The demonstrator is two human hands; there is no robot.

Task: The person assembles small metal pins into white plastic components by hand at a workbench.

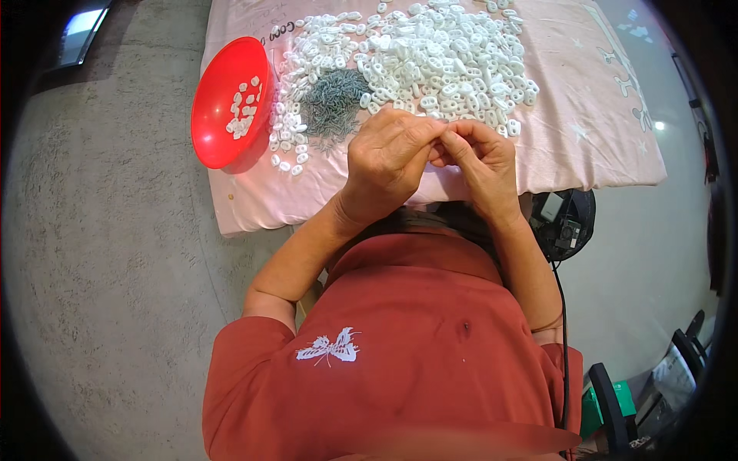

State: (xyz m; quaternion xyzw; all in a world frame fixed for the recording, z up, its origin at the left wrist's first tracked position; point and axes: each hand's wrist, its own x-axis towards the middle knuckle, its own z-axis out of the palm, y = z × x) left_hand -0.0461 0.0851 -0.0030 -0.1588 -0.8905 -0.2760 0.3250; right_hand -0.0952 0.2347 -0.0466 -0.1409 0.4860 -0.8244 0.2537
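My left hand (390, 150) and my right hand (483, 157) meet above the near part of the table, fingertips pinched together. What they hold between them is too small and too covered by fingers to make out. Just beyond my hands spreads a large heap of small white oval plastic pieces with two holes (453, 58). A pile of small grey metal screws (336, 98) lies beyond my left hand, on the near left side of the heap. Farther left, a red bowl (211, 115) tilts toward me, with several white pieces (242, 109) inside it.
A pale pink cloth (592, 146) covers the table, its near edge hanging close to my body. A round black container with small devices (567, 224) sits below the table edge at right, a black cable (563, 323) running down from it. Chair parts (607, 392) stand at lower right.
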